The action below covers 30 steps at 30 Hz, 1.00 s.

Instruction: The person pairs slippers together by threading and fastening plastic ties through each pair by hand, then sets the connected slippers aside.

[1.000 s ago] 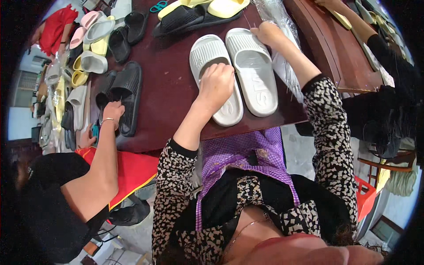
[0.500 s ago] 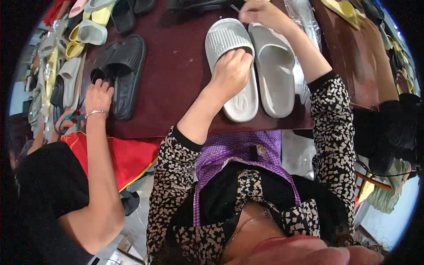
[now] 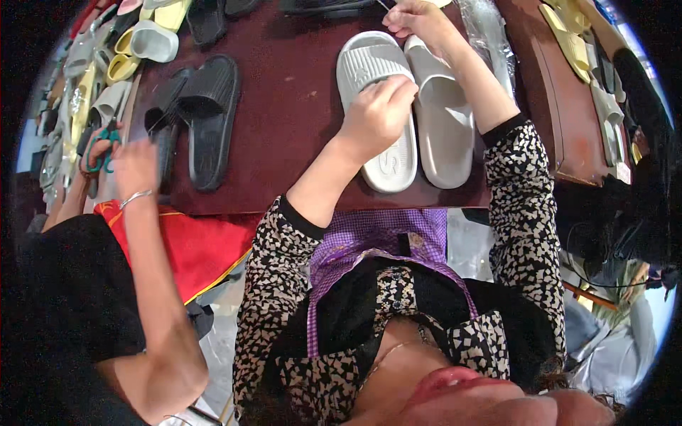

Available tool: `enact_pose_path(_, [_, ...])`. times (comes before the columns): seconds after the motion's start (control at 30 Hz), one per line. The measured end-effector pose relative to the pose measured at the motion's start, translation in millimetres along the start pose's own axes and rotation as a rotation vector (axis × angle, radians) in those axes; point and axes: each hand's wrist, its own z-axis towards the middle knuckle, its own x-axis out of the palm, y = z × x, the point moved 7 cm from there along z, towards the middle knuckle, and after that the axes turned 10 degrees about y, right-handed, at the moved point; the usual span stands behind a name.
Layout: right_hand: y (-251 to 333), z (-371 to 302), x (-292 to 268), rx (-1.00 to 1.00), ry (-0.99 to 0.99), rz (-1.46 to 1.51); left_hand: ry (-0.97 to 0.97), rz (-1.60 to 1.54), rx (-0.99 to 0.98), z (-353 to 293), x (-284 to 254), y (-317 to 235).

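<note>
Two light grey slides lie side by side before me, toes away. My left hand (image 3: 380, 110) is closed, fingers curled together at the strap opening of the left slide (image 3: 389, 167). Whatever it pinches, if anything, is hidden. Beyond the toe of the right slide (image 3: 446, 135), my right hand (image 3: 420, 25) is closed in a pinch. From its fingertips a thin pale thing (image 3: 384, 5) sticks out, too small to name.
Left, a pair of black slides (image 3: 207, 135) lies near a co-worker's blurred hand (image 3: 135, 169); that person's other hand has green-handled scissors (image 3: 106, 148). Several grey and yellow slippers (image 3: 153, 41) crowd the far left. Clear plastic wrap (image 3: 486, 42) and yellow slippers (image 3: 566, 44) are right.
My left hand has moved a little right and up, its fingers now above the strap's edge. My right hand barely shifted. The co-worker's hand left the black slides, moving left toward the scissors.
</note>
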Motion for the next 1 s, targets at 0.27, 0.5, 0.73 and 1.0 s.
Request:
enact_pose_path(0.27, [18.0, -28.4, 26.8, -0.159, 0.106, 0.142, -0.027, -0.536, -0.701, 27.0, -22.9, 104.4])
enact_pose_path(0.5, [33.7, -36.5, 45.7, -0.206, 0.058, 0.119, 0.152, -0.649, -0.902, 28.6, -3.8, 120.8])
enact_pose_path(0.73, [36.8, -50.2, 45.3, -0.252, -0.089, 0.138, 0.029, -0.743, -0.907, 15.1, -8.3, 122.0])
enact_pose_path(1.0, [40.8, -61.5, 51.9, -0.112, -0.083, -0.106, -0.090, -0.994, -1.082, 10.4, -9.2, 116.3])
